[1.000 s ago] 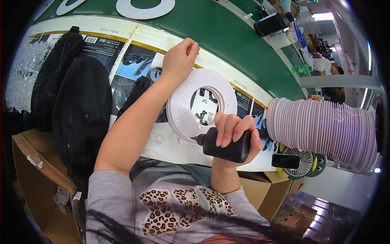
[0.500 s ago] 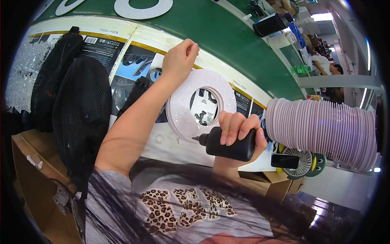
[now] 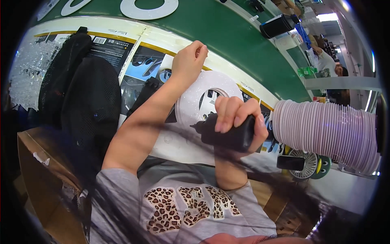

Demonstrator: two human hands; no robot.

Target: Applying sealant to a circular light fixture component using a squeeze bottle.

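Observation:
A stack of flat white glittery rings [image 3: 189,91] lies on the table in front of me. My right hand [image 3: 239,116] is wrapped round a black squeeze bottle [image 3: 227,134] with a pointed nozzle. The bottle lies sideways over the ring's near right part, nozzle pointing left, and hides some of the ring. Whether the tip touches the ring cannot be seen. Past the ring's far left edge, my left hand [image 3: 189,63] is closed with curled fingers. Anything inside those fingers is hidden. Dark hair blurs across part of the view.
A long row of pale rings [image 3: 321,132] stands on the right, beside a phone [image 3: 290,163] and a small fan [image 3: 305,166]. Black mesh bags [image 3: 91,101] and clear plastic pieces [image 3: 28,77] are at left. Flat rings [image 3: 150,12] rest on the green surface [image 3: 211,32]; a dark bottle [image 3: 278,26] stands far right.
The whole view has shifted a little. My right hand has brought the bottle up and closer over the ring's opening. My left hand keeps the same closed pose.

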